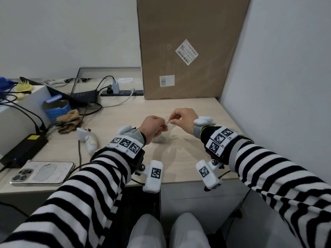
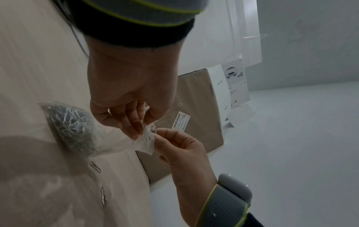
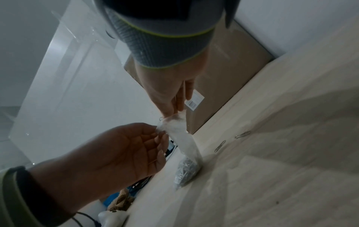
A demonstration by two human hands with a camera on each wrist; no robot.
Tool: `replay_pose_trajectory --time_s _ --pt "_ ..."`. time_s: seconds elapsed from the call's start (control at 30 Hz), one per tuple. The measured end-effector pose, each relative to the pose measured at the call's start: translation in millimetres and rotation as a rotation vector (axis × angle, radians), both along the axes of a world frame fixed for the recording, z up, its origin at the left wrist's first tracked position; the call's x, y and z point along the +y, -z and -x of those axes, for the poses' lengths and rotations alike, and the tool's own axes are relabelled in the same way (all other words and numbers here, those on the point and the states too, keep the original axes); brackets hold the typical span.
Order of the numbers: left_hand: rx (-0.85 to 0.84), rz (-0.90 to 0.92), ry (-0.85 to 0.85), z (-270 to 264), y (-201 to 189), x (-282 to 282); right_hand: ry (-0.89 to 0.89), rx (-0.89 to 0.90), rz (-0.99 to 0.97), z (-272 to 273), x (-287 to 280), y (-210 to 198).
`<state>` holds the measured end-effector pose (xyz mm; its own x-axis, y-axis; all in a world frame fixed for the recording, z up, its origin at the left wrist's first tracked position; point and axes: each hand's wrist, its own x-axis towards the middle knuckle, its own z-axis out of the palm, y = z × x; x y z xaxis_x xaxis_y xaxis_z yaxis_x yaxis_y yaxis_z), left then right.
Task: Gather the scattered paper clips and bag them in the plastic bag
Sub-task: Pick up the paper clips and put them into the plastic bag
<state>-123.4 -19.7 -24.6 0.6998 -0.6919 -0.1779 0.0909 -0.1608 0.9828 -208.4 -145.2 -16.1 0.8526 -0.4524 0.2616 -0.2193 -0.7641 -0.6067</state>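
Two paper clips [image 2: 99,181] lie loose on the worktop [image 1: 197,108] near its right edge. The left hand [image 1: 154,127] pinches the plastic bag [image 2: 124,141] mouth; the right hand [image 1: 182,119] pinches one clip [image 1: 168,121] there, ready to drop in.

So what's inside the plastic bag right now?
The plastic bag holds a heap of paper clips at its bottom, which rests on the desk. Their number can't be counted. The left hand hides part of the bag's mouth.
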Motion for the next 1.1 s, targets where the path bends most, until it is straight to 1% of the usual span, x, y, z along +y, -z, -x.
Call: replay_pose_trajectory --time_s 0.07,0.13,0.27,0.33,0.37,0.4,0.5,0.53,0.57,0.7,0.83,1.0,1.03,1.1 --pt "-0.01 -0.003 0.007 2 1 -2 -0.004 0.043 0.04 3 -2 -5" --pt "-0.018 -0.005 0.012 2 2 -3 -0.01 0.061 0.03 5 -3 -8" --pt "-0.033 -0.008 0.001 2 4 -4 0.011 -0.029 -0.023 10 -7 -9" --pt "-0.057 -0.012 -0.022 -1 7 -3 0.058 -0.023 -0.016 14 -13 -7" --pt "-0.07 -0.017 -0.034 -3 9 -2 0.082 0.026 -0.011 15 -18 -3" --pt "-0.079 -0.024 -0.046 -4 11 0 0.099 0.118 -0.002 17 -24 1" --pt "-0.086 -0.046 -0.093 -8 19 5 0.116 0.478 0.035 25 -36 19" --pt "-0.086 -0.056 -0.103 -9 21 6 0.129 0.548 0.048 28 -37 24" --pt "-0.092 -0.068 -0.109 -10 25 6 0.142 0.576 0.061 30 -38 29" --pt "-0.12 -0.121 -0.14 -16 39 9 0.153 0.589 0.125 32 -29 38" --pt "-0.154 -0.177 -0.156 -29 56 14 0.145 0.66 0.137 20 -23 39" --pt "-0.126 -0.192 -0.096 -32 56 19 0.058 0.711 0.13 10 -28 39" --pt "-0.117 -0.19 -0.089 -33 57 19 0.042 0.699 0.137 8 -27 38" --pt "-0.118 -0.186 -0.09 -36 60 18 0.025 0.608 0.14 4 -24 36"
